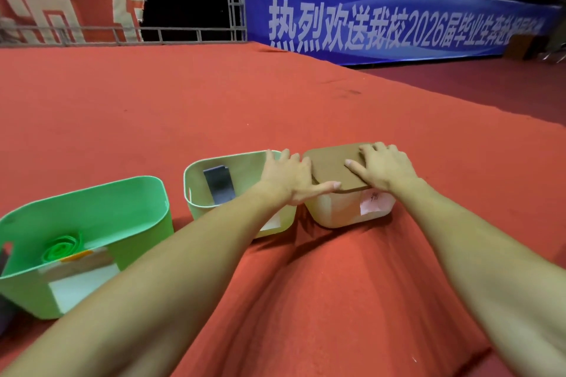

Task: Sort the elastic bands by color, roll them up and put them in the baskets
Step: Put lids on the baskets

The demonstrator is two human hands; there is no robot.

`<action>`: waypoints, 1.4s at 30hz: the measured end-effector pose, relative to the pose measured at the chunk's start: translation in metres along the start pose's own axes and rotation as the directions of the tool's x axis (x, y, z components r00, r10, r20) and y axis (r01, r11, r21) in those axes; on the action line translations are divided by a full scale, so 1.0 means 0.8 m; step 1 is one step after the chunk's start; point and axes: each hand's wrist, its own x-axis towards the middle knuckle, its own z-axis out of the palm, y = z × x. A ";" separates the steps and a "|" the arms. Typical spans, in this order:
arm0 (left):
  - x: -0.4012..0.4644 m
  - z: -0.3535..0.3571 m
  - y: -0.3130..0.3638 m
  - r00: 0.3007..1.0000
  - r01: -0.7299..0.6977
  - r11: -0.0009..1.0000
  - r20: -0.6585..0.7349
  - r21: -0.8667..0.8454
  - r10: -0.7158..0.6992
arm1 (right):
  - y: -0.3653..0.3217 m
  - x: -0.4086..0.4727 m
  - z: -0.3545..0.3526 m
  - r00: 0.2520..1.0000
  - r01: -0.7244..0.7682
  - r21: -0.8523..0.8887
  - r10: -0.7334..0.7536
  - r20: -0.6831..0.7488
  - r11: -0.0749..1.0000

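While both hands press flat, fingers extended, on brown lid (pixel 335 167) of beige basket (pixel 346 208): left hand (pixel 291 176), right hand (pixel 384 167) grip nothing. Dark band (pixel 219 185) in pale basket (pixel 196 190) left of lid; green roll (pixel 59 249) in green basket (pixel 92 202) farther left. Risk: uneven pressure tips basket on wrinkled cloth (pixel 306 269).

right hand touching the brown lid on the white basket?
Touching. The head view shows the right hand lying flat on the brown lid, fingers spread over its top, no gap visible. The lid sits on the white basket.
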 end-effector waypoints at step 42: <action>-0.996 0.051 -0.445 0.536 0.786 0.591 -0.278 -0.179 -0.797 | -0.807 -0.621 -0.036 0.597 0.419 0.907 -0.736 -0.319 -0.054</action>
